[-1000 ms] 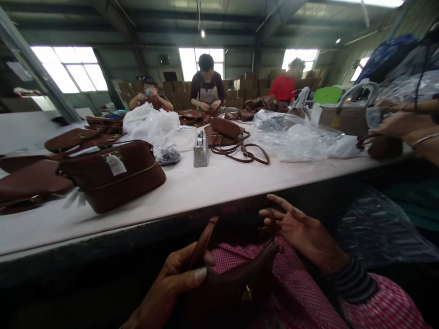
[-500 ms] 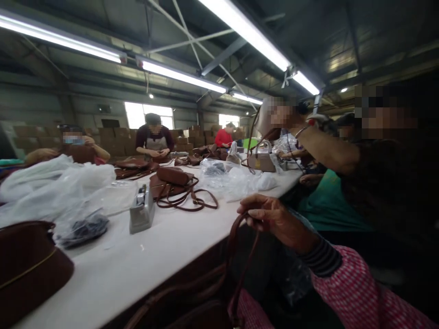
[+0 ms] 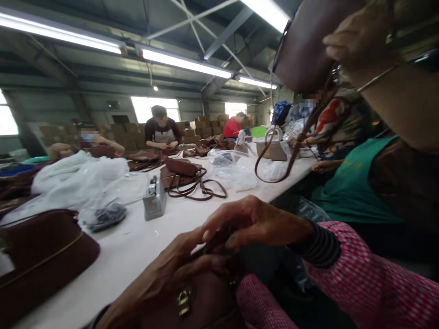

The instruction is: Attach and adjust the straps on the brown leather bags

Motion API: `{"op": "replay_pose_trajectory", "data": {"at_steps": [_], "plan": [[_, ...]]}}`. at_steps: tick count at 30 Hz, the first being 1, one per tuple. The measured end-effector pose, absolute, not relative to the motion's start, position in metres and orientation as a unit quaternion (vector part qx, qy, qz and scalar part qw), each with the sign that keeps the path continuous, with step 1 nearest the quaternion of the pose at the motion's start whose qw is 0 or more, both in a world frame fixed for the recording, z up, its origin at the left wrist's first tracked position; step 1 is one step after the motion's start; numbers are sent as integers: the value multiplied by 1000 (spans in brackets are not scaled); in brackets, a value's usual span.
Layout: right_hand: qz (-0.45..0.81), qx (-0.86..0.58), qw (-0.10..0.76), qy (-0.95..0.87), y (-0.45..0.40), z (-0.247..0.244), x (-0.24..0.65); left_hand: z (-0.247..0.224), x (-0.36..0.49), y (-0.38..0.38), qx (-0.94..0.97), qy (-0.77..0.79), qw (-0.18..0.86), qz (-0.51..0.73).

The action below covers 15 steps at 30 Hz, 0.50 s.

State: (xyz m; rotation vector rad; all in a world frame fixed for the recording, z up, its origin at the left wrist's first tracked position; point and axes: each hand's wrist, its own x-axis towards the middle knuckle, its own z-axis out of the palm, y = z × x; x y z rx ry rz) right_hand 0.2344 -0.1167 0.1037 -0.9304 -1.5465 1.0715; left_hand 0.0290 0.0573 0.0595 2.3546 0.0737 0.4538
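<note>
A brown handbag (image 3: 209, 297) with a gold clasp is low in front of me, at the table's near edge. My left hand (image 3: 171, 265) reaches in from the lower left, its fingers closed round the top of this bag. From the right, my right hand (image 3: 257, 224) curls over the same spot, thumb and fingers closed on the bag's brown strap (image 3: 219, 240). The fingertips of both hands nearly meet, and much of the strap is hidden beneath them. Another brown handbag (image 3: 48, 256) with a gold trim line stands at the left.
On the white table (image 3: 130, 256) are a grey tape dispenser (image 3: 154, 201), clear plastic bags (image 3: 82, 176) and a brown bag with straps (image 3: 181, 178). At right, a co-worker's raised hand (image 3: 363, 41) holds a brown bag (image 3: 305, 45) with a dangling strap. Other people work farther back.
My right hand has moved slightly down and left, still with the strap. My left hand has come into view onto the bag, whose clasp now shows. A co-worker's raised brown bag now looms closer.
</note>
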Motion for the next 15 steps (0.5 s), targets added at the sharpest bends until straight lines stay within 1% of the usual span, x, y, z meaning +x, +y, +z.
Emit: {"op": "replay_pose_trajectory", "data": {"at_steps": [1,2,3,4,5,7,9,10,11,12,13,14,15], "plan": [[432,-398,505,-633,-118,104,234,68,41,51,917,-7,383,111],[416,-415,519,-621,-119,102,236,77,51,46,914,-34,395,80],[403,-431,536,-604,-120,99,238,84,58,42,921,-37,378,87],[400,-445,552,-581,-121,94,241,91,62,39,939,-30,326,108],[409,-456,560,-558,-122,87,244,97,63,36,958,-19,250,143],[448,-473,549,-524,-121,72,247,106,62,34,973,2,42,226],[464,-489,539,-504,-121,58,248,112,59,37,943,2,-143,300],[453,-498,547,-498,-122,54,249,114,59,41,922,5,-204,329],[435,-505,560,-492,-124,51,250,116,58,48,905,15,-239,352],[416,-510,574,-488,-127,49,251,117,57,57,896,38,-246,367],[400,-517,581,-485,-130,48,253,117,57,67,895,78,-224,378],[387,-527,580,-485,-135,47,256,118,56,80,898,127,-168,386],[379,-540,575,-484,-139,46,260,119,54,93,896,177,-79,401]]}}
